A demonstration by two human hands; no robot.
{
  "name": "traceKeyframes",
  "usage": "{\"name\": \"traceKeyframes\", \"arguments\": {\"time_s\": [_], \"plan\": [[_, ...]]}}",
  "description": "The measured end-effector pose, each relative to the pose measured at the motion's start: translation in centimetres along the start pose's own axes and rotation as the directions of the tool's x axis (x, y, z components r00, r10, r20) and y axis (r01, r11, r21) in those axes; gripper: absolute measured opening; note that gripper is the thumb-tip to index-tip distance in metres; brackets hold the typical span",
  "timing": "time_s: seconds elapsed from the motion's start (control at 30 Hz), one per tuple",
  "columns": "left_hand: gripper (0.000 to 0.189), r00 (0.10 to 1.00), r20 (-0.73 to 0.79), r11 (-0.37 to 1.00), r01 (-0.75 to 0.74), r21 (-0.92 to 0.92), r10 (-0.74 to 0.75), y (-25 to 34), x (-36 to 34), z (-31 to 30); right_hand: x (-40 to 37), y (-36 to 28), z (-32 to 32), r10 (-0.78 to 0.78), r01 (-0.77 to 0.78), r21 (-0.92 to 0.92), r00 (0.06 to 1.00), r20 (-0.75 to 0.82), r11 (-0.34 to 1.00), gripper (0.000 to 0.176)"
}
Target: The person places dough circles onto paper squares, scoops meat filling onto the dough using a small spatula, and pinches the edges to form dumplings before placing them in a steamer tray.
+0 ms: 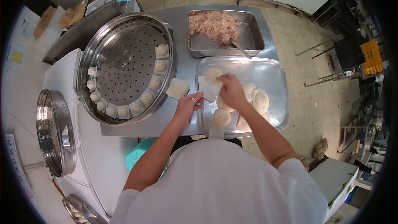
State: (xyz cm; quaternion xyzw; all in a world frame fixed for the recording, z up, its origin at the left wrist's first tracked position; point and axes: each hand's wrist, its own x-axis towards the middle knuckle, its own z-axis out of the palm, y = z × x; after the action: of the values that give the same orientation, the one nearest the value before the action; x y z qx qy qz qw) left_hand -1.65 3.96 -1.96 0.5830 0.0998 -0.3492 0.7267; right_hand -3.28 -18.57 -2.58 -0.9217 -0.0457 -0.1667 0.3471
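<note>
My right hand (233,92) reaches over the steel tray (273,72), its fingertips closed on the edge of a round dough wrapper (213,75). Just below that wrapper is a white paper square (207,91), whose lower left edge is pinched by my left hand (189,107); a ring shows on one finger. Under and beside my right hand lie pieces of dough (260,101), partly hidden by the forearm. Another dough round (222,117) sits nearer my body. To the left of the tray, a stack of paper squares (178,88) rests on the steel table.
A large perforated steamer (124,58) on the left holds several pleated buns (146,98) on papers along its rim. Behind the tray stands a deep pan (226,52) of minced filling (213,25) with a spoon (240,49). Another steamer (43,132) is at far left.
</note>
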Motion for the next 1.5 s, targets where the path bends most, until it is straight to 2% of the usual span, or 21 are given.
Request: {"name": "traceKeyframes", "arguments": {"time_s": [0.07,0.17,0.27,0.33,0.37,0.47,0.57,0.67,0.77,0.87,0.93,0.97,1.07,1.13,1.23,1.33,1.37,1.43,1.47,1.5], "plan": [[0.035,1.000,0.016,0.993,0.004,0.117,-0.006,-0.8,1.3,0.4,1.5,2.0,-0.9,0.115,-0.115,-0.055,0.993,-0.001,0.992,0.035],[0.035,0.995,0.098,0.969,0.009,0.246,-0.035,-1.9,2.6,0.3,2.0,1.3,-2.8,0.139,-0.139,-0.018,0.990,0.015,0.990,0.028],[0.035,0.996,0.054,0.891,0.034,0.454,-0.066,-0.9,1.8,0.9,-0.8,0.4,-4.2,0.208,-0.172,-0.137,0.925,0.318,0.976,0.023],[0.035,0.995,0.086,0.797,-0.013,0.603,-0.049,-0.6,0.6,0.5,-3.3,-2.9,-5.7,0.393,-0.389,-0.131,0.735,0.552,0.912,0.019],[0.035,0.994,0.104,0.740,-0.039,0.671,-0.042,-0.4,0.1,0.3,-6.2,-2.5,-4.9,0.293,-0.285,-0.095,0.810,0.508,0.954,0.021],[0.039,0.968,0.223,0.676,-0.087,0.732,-0.117,0.6,-2.0,0.6,-9.0,-4.4,-3.8,0.358,-0.299,-0.202,0.830,0.427,0.933,0.032],[0.037,0.954,0.285,0.547,-0.188,0.816,-0.096,-0.1,-2.9,1.2,-9.9,-5.0,-2.7,0.408,-0.333,-0.249,0.829,0.383,0.909,0.037],[0.034,0.950,0.305,0.502,-0.237,0.832,-0.058,-0.4,-3.4,1.4,-10.5,-4.6,-1.8,0.407,-0.339,-0.247,0.854,0.325,0.908,0.037],[0.031,0.906,0.424,0.471,-0.374,0.799,0.001,-0.9,-4.0,0.7,-11.4,-4.4,-1.1,0.440,-0.376,-0.252,0.851,0.285,0.892,0.036],[0.035,0.842,0.539,0.521,-0.452,0.724,-0.020,-2.4,-3.4,-0.3,-12.2,-4.2,-0.6,0.451,-0.398,-0.238,0.860,0.241,0.886,0.032],[0.038,0.853,0.507,0.470,-0.399,0.787,-0.125,-2.0,-3.3,-0.2,-12.6,-4.2,-0.3,0.416,-0.379,-0.202,0.889,0.190,0.903,0.030],[0.041,0.855,0.487,0.441,-0.374,0.816,-0.176,-1.9,-3.4,-0.2,-12.7,-4.2,-0.3,0.454,-0.421,-0.197,0.874,0.173,0.885,0.029],[0.052,0.824,0.545,0.410,-0.447,0.795,-0.158,-2.5,-3.7,-0.4,-12.6,-4.2,-0.5,0.549,-0.525,-0.175,0.823,0.145,0.833,0.027],[0.052,0.829,0.526,0.362,-0.439,0.822,-0.189,-2.0,-4.4,0.2,-12.6,-3.7,-0.5,0.583,-0.565,-0.148,0.796,0.161,0.812,0.026],[0.052,0.809,0.550,0.283,-0.488,0.825,-0.209,-1.5,-5.0,0.6,-12.0,-3.6,-1.1,0.557,-0.543,-0.123,0.814,0.167,0.831,0.020],[0.048,0.792,0.568,0.225,-0.525,0.821,-0.224,-1.4,-5.2,0.7,-11.3,-4.1,-2.2,0.601,-0.612,0.031,0.783,0.158,0.790,0.015],[0.046,0.789,0.570,0.210,-0.531,0.821,-0.231,-1.4,-5.3,0.8,-11.1,-4.4,-2.9,0.642,-0.668,0.125,0.742,0.194,0.734,0.014],[0.041,0.811,0.525,0.281,-0.457,0.844,-0.258,-0.3,-5.7,1.6,-10.0,-5.7,-5.1,0.702,-0.752,0.300,0.657,0.275,0.587,0.013],[0.038,0.820,0.503,0.314,-0.418,0.852,-0.273,0.0,-5.9,1.8,-9.8,-6.4,-5.9,0.679,-0.743,0.418,0.660,0.323,0.523,0.013],[0.035,0.820,0.521,0.437,-0.389,0.811,-0.236,-0.6,-5.7,1.5,-9.6,-7.2,-6.5,0.649,-0.723,0.526,0.667,0.366,0.447,0.014]]}}
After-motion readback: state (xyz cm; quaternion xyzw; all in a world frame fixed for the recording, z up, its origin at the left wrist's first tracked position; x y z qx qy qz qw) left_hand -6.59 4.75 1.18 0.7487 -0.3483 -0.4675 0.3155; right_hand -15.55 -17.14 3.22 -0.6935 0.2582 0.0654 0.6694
